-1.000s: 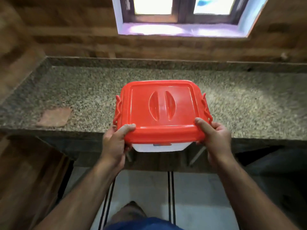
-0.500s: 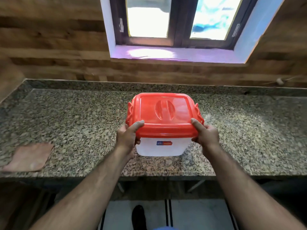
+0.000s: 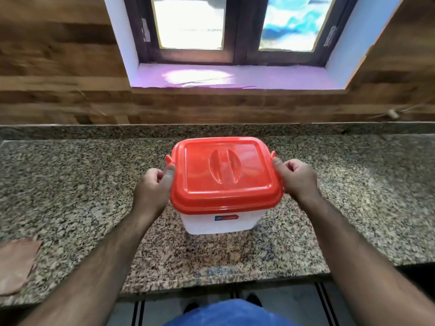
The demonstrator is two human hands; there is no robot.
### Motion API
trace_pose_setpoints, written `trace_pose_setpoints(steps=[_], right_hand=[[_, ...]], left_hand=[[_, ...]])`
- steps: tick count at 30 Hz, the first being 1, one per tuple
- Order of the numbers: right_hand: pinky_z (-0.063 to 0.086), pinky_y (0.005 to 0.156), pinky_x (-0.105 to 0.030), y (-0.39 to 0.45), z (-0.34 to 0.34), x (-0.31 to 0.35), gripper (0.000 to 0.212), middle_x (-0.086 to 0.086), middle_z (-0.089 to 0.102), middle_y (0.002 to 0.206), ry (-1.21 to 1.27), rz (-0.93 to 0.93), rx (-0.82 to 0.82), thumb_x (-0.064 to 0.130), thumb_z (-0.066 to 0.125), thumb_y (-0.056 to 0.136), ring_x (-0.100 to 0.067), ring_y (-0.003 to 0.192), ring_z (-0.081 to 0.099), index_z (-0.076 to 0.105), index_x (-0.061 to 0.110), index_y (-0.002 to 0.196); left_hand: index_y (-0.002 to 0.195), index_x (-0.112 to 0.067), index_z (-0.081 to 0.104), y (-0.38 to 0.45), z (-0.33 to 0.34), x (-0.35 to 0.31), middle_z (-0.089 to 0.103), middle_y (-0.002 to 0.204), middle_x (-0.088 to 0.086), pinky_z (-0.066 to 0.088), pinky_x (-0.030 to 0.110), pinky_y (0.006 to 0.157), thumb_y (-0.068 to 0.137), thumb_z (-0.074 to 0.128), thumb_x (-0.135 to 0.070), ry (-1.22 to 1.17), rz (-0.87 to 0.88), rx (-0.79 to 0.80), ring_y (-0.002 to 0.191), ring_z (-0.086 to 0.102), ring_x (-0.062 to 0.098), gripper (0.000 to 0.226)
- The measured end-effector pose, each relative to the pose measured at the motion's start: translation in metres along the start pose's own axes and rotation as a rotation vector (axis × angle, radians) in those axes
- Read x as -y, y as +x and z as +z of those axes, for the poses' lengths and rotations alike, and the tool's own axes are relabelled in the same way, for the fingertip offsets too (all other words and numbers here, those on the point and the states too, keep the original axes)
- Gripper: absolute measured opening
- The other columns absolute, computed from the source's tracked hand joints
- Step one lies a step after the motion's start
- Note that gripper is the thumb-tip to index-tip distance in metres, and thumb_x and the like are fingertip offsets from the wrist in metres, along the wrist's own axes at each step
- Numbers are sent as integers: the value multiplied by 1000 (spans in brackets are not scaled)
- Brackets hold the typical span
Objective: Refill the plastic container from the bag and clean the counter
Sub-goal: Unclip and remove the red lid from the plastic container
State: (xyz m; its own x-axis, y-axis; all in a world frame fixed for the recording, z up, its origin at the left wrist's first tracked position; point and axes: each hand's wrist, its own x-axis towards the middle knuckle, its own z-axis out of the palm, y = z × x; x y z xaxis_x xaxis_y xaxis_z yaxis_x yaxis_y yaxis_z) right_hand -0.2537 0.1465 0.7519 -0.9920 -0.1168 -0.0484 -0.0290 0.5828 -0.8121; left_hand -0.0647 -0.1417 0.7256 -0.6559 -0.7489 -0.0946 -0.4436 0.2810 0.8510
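The plastic container (image 3: 220,222) stands upright on the granite counter (image 3: 70,184), near the middle, closer to the back wall than to the front edge; its red lid (image 3: 223,172) is still on and looks seated all round; a small label shows on the near white wall.

Left hand (image 3: 153,187) sits at the lid's left edge, fingers curled, thumb against the rim beside the left side clip (image 3: 168,159); right hand (image 3: 296,178) mirrors it at the right edge, thumb tip on the rim beside the right side clip (image 3: 273,153); both hands grip the lid's sides, neither reaches under the tub; whether the fingers hook the clips themselves I cannot tell, the hands hide them.

Key relation: the lid lies directly between the two hands, level, its moulded handle (image 3: 222,166) running away from the person, and the clips sit on the left and right sides, exactly where each hand is; so both hands are equally near; the likely next step, as a judgement, is freeing both clips outward and lifting the lid straight up.

No bag in view, so refilling has not begun; a flat brownish cloth (image 3: 16,264) lies at the counter's far left near the front edge, well apart from the tub; window above the wood-panel wall.
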Motion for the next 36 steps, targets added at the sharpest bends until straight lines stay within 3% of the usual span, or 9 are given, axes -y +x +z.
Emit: trace_pose_setpoints(steps=[5, 9, 12, 17, 21, 24, 29, 33, 36], right_hand=[[35, 51, -28, 7, 8, -7, 42, -3, 65, 71, -173, -78, 12, 42, 59, 107, -18, 61, 57, 63, 11, 79], [44, 54, -31, 18, 8, -14, 41, -12, 67, 80, -251, -89, 44, 32, 48, 112, -22, 67, 61, 64, 7, 83], [61, 59, -39, 23, 7, -34, 39, -27, 74, 97, 66, 180, 211, 25, 48, 113, -26, 71, 69, 67, -4, 96], [67, 84, -48, 17, 9, -63, 32, -32, 74, 119, 569, 459, 515, 17, 55, 109, -35, 90, 74, 70, -9, 120], [62, 91, -58, 21, 9, -66, 44, -29, 75, 116, 479, 438, 256, 37, 52, 111, -36, 90, 72, 69, -3, 116], [62, 91, -62, 15, 0, -43, 63, -19, 78, 108, 361, 267, 136, 66, 43, 106, -37, 94, 75, 73, 11, 109], [66, 66, -34, 5, -12, 4, 67, -2, 79, 97, 103, 78, 287, 70, 82, 71, -20, 82, 80, 72, 15, 108], [69, 73, -42, 6, -6, 10, 77, 1, 74, 103, -27, 83, 240, 61, 97, 59, -20, 89, 77, 67, 19, 116], [68, 77, -45, 9, -4, 12, 92, -1, 73, 109, -39, 52, 186, 67, 99, 49, -20, 92, 75, 66, 20, 121]], left_hand=[[80, -17, 60, 9, 7, -6, 66, 69, 3, 34, 30, 52, 111, 50, -46, 260, 75, -119, 61, 61, 23, 43], [78, -13, 55, 12, 6, -11, 55, 67, 1, 28, 31, 52, 114, 45, -33, 471, 187, -133, 60, 51, 24, 42], [79, -12, 55, 19, 5, -11, 55, 69, 3, 28, 32, 53, 113, 44, -26, 487, 194, -124, 61, 49, 22, 39], [90, 0, 69, 14, 8, 5, 75, 77, 13, 56, 32, 51, 113, 47, -19, -97, -188, 115, 59, 70, 19, 37], [97, -5, 78, 5, 15, 17, 82, 82, 8, 61, 43, 67, 110, 54, -20, -310, -360, 222, 72, 76, 24, 31], [121, -20, 74, 3, 15, 9, 81, 104, 1, 64, 50, 88, 114, 47, -37, -304, -285, -28, 98, 78, 22, 32], [163, -29, 41, -17, 13, -30, 69, 136, -4, 63, 25, 64, 103, 47, -72, -280, -142, 96, 104, 74, 10, 74], [173, -28, 11, -23, 20, -33, 47, 164, 5, 57, 51, 106, 82, 78, -72, 53, -99, 117, 137, 58, 27, 121], [173, -28, 9, -23, 21, -28, 43, 168, 4, 50, 54, 115, 69, 80, -83, 34, -89, 76, 143, 53, 27, 137]])
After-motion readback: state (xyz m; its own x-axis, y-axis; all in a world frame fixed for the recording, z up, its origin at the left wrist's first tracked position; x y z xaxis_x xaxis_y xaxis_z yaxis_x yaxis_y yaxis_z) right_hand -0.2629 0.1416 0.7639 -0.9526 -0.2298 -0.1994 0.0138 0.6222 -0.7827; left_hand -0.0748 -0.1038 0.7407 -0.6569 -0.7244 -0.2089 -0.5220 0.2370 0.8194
